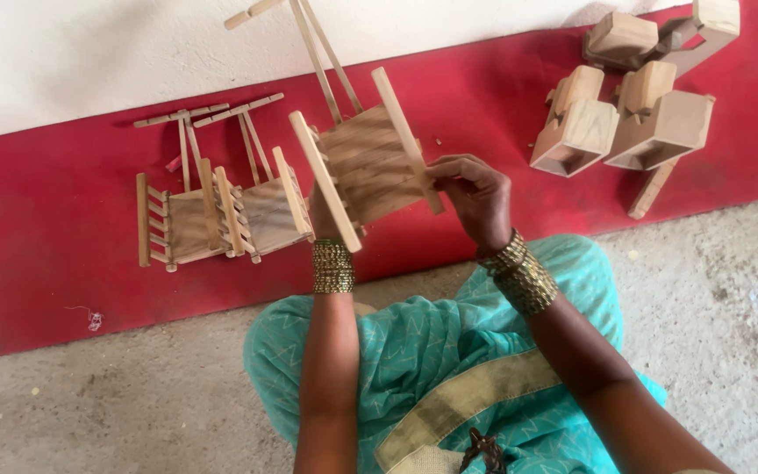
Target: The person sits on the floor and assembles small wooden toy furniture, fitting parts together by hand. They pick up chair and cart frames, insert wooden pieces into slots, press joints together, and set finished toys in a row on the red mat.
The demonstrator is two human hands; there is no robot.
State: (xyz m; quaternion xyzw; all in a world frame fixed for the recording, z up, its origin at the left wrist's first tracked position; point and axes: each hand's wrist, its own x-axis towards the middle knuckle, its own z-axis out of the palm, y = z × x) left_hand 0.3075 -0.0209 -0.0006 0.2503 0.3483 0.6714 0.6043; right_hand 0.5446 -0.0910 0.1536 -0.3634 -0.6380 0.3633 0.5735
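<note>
I hold a small wooden cart frame up in front of me, a slatted bed with two side rails and two long thin shafts pointing away. My left hand grips it from below, mostly hidden behind the near rail. My right hand pinches the right rail with its fingers curled. Both wrists wear stacked metal bangles. Two similar cart frames, one beside the other, lie flat on the red strip to the left.
Several chunky wooden block pieces lie in a cluster on the red strip at the upper right. A white wall runs along the far side. Grey concrete floor lies around my teal-clothed lap.
</note>
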